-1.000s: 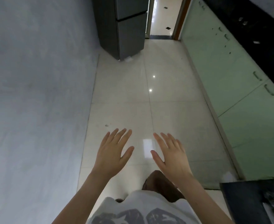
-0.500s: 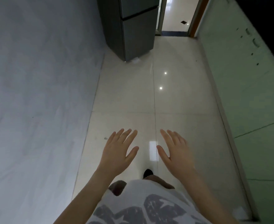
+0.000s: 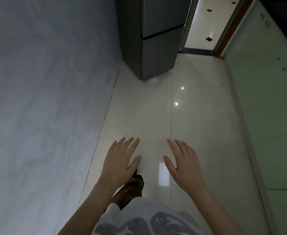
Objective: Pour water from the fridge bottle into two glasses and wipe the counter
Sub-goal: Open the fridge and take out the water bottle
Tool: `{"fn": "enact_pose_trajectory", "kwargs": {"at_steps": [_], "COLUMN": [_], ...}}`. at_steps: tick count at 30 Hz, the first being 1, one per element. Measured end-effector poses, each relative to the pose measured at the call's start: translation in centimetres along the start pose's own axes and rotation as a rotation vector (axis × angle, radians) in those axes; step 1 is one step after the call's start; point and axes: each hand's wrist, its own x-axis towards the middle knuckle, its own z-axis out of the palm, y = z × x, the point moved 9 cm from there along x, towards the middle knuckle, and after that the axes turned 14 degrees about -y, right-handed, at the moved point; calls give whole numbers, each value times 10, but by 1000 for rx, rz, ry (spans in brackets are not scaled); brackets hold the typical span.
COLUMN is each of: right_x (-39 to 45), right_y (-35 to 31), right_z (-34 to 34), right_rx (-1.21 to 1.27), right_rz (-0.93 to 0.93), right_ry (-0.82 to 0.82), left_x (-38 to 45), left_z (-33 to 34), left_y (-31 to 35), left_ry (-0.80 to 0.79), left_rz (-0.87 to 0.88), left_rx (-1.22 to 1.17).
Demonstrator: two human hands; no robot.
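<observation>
You had both hands out in front of you, palms down over the pale tiled floor (image 3: pixel 198 116): your left hand (image 3: pixel 120 164) was flat with the fingers straight and lightly fanned, your right hand (image 3: pixel 184 164) the same, and neither touched or held anything. The grey fridge (image 3: pixel 158 48) stood ahead against the left wall (image 3: pixel 46 99), beside the doorway (image 3: pixel 205 24), both its doors closed and well apart from your hands. The bottle was not in sight, so presumably it sat behind one of those doors; the glasses and the counter top could not be seen either, only the green cabinet fronts (image 3: pixel 266 107) along the right. By my reckoning you were at the very start, with the fridge not yet reached. A chilled bottle full of water would likely be heavy for its size and slick with condensation, so the body would want a full wrap of fingers and thumb low on the waist, not the neck, with the other hand free for the door. If it was thin plastic, a hard squeeze might make it buckle and spill once uncapped
</observation>
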Motion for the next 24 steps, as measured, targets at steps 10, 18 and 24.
{"fn": "enact_pose_trajectory", "kwargs": {"at_steps": [10,18,24], "right_x": [178,294,404], "right_y": [-65,-52,-13], "right_z": [-83,-133,-170], "right_rx": [-17,-17,-22], "right_rz": [3,15,-2], "right_ry": [86,87,41], "left_x": [159,278,387], "left_z": [-138,-172,-180], "left_y": [-81,-104,-110], "left_ry": [75,44,8], "left_rz": [105,102,41], "left_rx": [66,56,55]}}
